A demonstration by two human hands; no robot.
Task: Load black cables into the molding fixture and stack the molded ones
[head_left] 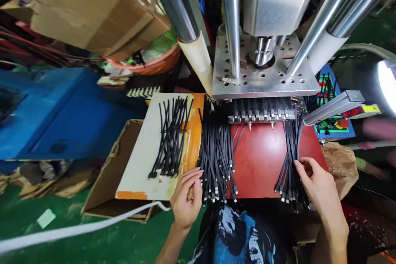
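Cut off by the top edge at twelve o'clock: steel press columns (230, 16). Blurred at three o'clock: pink shape (379, 128) beside glaring lamp (388, 84). Hidden among black cables (289, 161): right hand (318, 189) fingertips. Too small to read: control panel (332, 123) buttons.
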